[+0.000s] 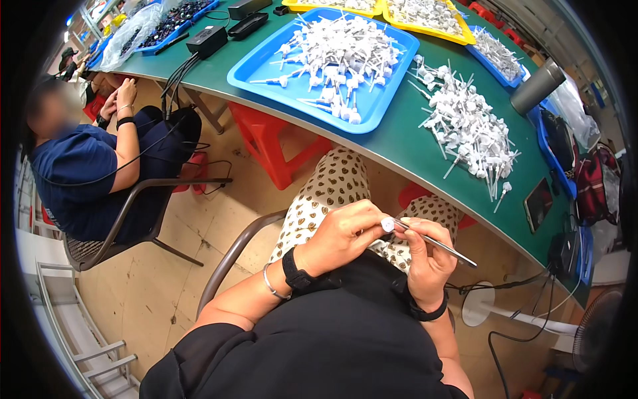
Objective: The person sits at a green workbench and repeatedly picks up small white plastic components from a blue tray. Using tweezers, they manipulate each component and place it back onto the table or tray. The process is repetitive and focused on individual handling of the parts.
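Note:
Above my lap, my left hand pinches a small white plastic part with a round head between thumb and fingertips. My right hand closes around a slender metal tool, whose thin tip reaches the white part. Whether the tool is tweezers or a single rod I cannot tell. On the green table in front, a blue tray holds many similar white parts with thin stems. A loose pile of white parts lies to its right.
Yellow trays and another blue tray stand farther back. A metal tumbler and a phone are at the right. A co-worker sits on the left. Red stools stand under the table; a fan is at lower right.

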A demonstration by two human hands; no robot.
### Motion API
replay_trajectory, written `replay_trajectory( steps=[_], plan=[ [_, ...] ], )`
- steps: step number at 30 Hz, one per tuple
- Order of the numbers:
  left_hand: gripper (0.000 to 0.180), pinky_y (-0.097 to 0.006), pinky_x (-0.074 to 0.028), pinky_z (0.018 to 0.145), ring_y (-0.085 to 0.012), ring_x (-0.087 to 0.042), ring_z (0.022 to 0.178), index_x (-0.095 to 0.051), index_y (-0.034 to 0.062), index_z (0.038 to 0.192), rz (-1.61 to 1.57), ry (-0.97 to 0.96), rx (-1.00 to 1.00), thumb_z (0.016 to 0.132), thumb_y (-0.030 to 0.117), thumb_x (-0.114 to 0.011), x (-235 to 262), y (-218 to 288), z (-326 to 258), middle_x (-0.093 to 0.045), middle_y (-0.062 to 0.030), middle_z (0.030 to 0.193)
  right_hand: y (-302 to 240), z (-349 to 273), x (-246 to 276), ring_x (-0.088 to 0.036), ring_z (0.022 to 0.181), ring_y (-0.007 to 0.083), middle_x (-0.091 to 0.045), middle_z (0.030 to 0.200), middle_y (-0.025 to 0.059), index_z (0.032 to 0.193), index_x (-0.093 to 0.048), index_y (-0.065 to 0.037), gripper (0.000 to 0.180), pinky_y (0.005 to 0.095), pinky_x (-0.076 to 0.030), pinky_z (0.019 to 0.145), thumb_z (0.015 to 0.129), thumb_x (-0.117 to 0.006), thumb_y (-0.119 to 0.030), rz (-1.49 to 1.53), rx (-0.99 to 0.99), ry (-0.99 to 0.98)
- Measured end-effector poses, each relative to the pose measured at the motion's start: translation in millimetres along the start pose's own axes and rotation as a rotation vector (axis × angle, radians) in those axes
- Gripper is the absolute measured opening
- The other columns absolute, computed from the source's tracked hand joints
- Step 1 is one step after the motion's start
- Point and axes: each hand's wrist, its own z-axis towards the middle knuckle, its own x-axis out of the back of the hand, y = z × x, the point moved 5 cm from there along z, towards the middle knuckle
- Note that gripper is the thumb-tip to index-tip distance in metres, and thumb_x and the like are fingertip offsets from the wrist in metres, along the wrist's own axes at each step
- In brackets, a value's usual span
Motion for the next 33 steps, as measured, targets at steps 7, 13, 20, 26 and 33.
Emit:
replay_trajectory(
  steps=[7, 13, 20, 26, 33],
  plan=[
    [0.015, -0.033, -0.050, 0.061, -0.0234, -0.063, 0.070, -0.071, 0.0053, 0.101, 0.013, -0.005, -0.016, 0.086, 0.003, -0.069, -0.5, 1.3, 0.2, -0.062, -0.0074, 0.084, -2.2, -0.3, 1.1, -0.071, 0.085, 0.0219, -0.070, 0.098, 0.0161, 0.102, -0.062, 0.004, 0.014, 0.0304, -0.059, 0.074, 0.089, -0.068, 0.005, -0.053, 0.044, 0.016],
    [0.014, -0.034, -0.050, 0.061, -0.0244, -0.063, 0.070, -0.071, 0.0050, 0.100, 0.017, -0.002, -0.018, 0.086, 0.004, -0.069, -1.2, 0.2, -0.3, -0.063, -0.0081, 0.082, -3.4, 0.6, 0.2, -0.070, 0.085, 0.0204, -0.069, 0.098, 0.0157, 0.103, -0.062, 0.005, 0.012, 0.0291, -0.059, 0.075, 0.091, -0.065, 0.004, 0.016, 0.018, 0.015],
    [0.014, -0.030, -0.052, 0.066, -0.0202, -0.066, 0.076, -0.075, 0.0054, 0.100, 0.046, -0.031, 0.039, 0.086, 0.003, -0.072, -0.9, -0.3, -1.2, -0.069, -0.0072, 0.088, -2.7, 1.1, -0.1, -0.071, 0.084, 0.0206, -0.069, 0.097, 0.0149, 0.102, -0.063, 0.006, 0.010, 0.0293, -0.060, 0.075, 0.092, -0.064, 0.005, 0.017, -0.022, 0.023],
    [0.012, -0.030, -0.051, 0.063, -0.0190, -0.065, 0.072, -0.075, 0.0046, 0.098, 0.049, -0.018, 0.035, 0.087, 0.004, -0.072, -3.0, 0.8, -2.6, -0.067, -0.0067, 0.085, -3.2, 1.1, 0.4, -0.071, 0.080, 0.0203, -0.069, 0.094, 0.0140, 0.099, -0.064, 0.005, 0.009, 0.0286, -0.058, 0.072, 0.091, -0.066, 0.004, -0.042, -0.028, 0.017],
    [0.013, -0.029, -0.049, 0.061, -0.0178, -0.063, 0.069, -0.074, 0.0030, 0.100, 0.059, -0.014, 0.043, 0.087, 0.004, -0.072, -3.6, 0.0, -4.5, -0.064, -0.0065, 0.080, -5.9, 2.7, 1.4, -0.070, 0.083, 0.0200, -0.068, 0.098, 0.0145, 0.101, -0.062, 0.004, 0.008, 0.0284, -0.057, 0.074, 0.093, -0.062, 0.004, -0.220, 0.044, -0.114]
  ],
)
